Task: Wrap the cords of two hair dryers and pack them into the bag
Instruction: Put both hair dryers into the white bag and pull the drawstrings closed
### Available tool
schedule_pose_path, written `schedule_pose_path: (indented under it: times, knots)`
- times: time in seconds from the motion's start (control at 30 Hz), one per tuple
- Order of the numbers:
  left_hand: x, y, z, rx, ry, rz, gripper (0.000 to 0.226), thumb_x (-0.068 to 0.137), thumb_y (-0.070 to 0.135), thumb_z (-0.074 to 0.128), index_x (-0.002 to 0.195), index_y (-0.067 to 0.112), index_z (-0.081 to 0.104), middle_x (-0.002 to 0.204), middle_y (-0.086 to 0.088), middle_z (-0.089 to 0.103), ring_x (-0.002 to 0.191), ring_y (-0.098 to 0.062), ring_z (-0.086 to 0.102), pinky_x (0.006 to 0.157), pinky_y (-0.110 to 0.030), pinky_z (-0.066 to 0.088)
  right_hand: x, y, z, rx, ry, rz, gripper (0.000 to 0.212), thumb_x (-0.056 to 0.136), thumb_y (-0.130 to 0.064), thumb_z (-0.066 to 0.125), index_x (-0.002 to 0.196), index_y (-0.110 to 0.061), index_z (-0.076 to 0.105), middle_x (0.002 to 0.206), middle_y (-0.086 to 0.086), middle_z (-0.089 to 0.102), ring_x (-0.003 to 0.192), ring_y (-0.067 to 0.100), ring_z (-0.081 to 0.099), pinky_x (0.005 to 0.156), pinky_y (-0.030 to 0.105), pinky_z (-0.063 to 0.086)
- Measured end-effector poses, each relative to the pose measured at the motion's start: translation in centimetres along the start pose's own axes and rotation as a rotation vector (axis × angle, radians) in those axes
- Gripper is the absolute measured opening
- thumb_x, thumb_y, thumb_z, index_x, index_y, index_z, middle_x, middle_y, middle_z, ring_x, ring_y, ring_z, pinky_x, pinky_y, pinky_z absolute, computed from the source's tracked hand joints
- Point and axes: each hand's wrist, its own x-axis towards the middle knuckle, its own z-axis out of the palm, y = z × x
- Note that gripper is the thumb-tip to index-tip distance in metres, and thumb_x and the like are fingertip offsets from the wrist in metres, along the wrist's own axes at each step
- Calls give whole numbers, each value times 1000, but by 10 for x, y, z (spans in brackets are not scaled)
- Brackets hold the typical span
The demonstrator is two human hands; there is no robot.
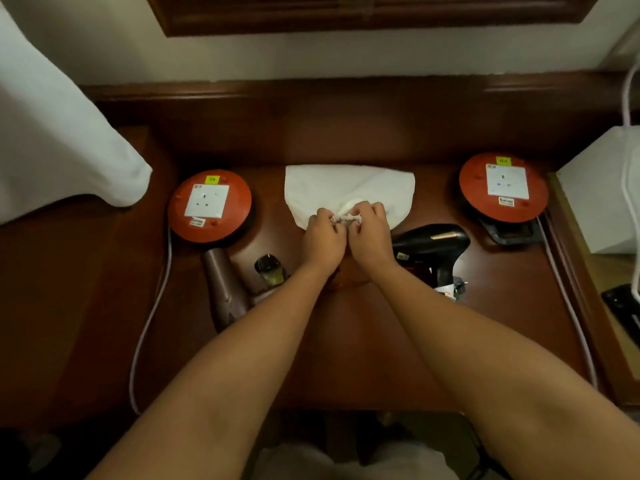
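A white cloth bag (349,185) lies flat at the middle of the dark wooden desk (363,341), its gathered mouth facing me. My left hand (323,240) and my right hand (370,233) meet at that mouth, both pinching the bunched fabric and drawstring. A brown hair dryer (225,289) lies at the left, partly under my left forearm, with a dark plug (269,268) beside it. A black hair dryer (433,244) lies at the right, with its plug (459,287) near its handle.
Two round red cord reels with white sockets sit at the left (209,206) and right (504,187), each trailing a pale cable toward me. A white cloth (59,143) hangs at the far left. A white box (602,188) stands at the right edge.
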Motion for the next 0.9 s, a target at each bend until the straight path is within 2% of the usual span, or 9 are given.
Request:
schedule_pose_path:
  times: [0.1,0.17,0.23,0.3,0.4,0.57,0.7,0.8,0.9]
  knots:
    - [12,14,-20,-38,65,33,18,95,20,53,106,6,54,100,-11,60,86,-27,58,66,-33,42,18,-30,-21,49,23,-53,16,89,1,50,103,-2,57,107,7,45,85,15,46,71,17,35]
    - [20,31,-37,-66,96,72,16,93,14,53,104,3,55,93,-7,59,83,-22,56,64,-28,35,28,-45,-35,34,20,-94,15,86,2,52,100,-2,57,106,8,46,85,15,45,72,20,36]
    - [27,50,-56,-61,125,108,18,91,8,53,107,0,57,95,-7,57,86,-19,53,65,-22,30,39,-60,-49,2,35,-115,16,83,2,53,98,-3,58,102,7,46,83,16,45,68,22,34]
    - [35,64,-73,-56,158,127,19,90,8,54,107,1,58,101,-11,62,94,-23,56,73,-24,36,48,-78,-64,-9,71,-131,15,81,1,54,95,-4,60,98,5,48,81,15,45,61,21,32]
    - [45,76,-98,-110,217,92,16,89,7,54,103,4,61,101,-15,66,97,-30,60,82,-37,48,59,-98,-88,-26,120,-155,10,81,0,53,85,-7,59,91,4,49,75,15,45,55,15,32]
    - [53,64,-142,-111,283,22,19,89,6,51,101,4,66,104,-17,68,101,-32,60,84,-35,46,69,-94,-134,-45,160,-116,11,84,-2,54,82,-8,62,92,4,52,77,18,50,61,24,39]
    - [54,52,-170,-79,294,3,20,89,7,51,97,9,69,103,-12,69,98,-27,61,76,-28,42,74,-86,-164,-125,147,-84,9,83,-5,58,82,-12,63,93,5,54,79,16,49,63,23,36]
    - [54,45,-175,-50,286,14,19,88,6,54,95,11,71,101,-10,69,95,-24,62,74,-28,43,74,-78,-176,-153,137,-28,9,84,-5,58,84,-11,64,95,6,57,81,17,51,68,26,38]
    - [51,49,-173,59,251,87,21,89,4,51,101,14,66,105,-10,61,91,-25,58,72,-30,43,73,-77,-176,-102,134,13,14,88,-2,53,90,-9,65,99,8,60,81,17,54,59,24,41]
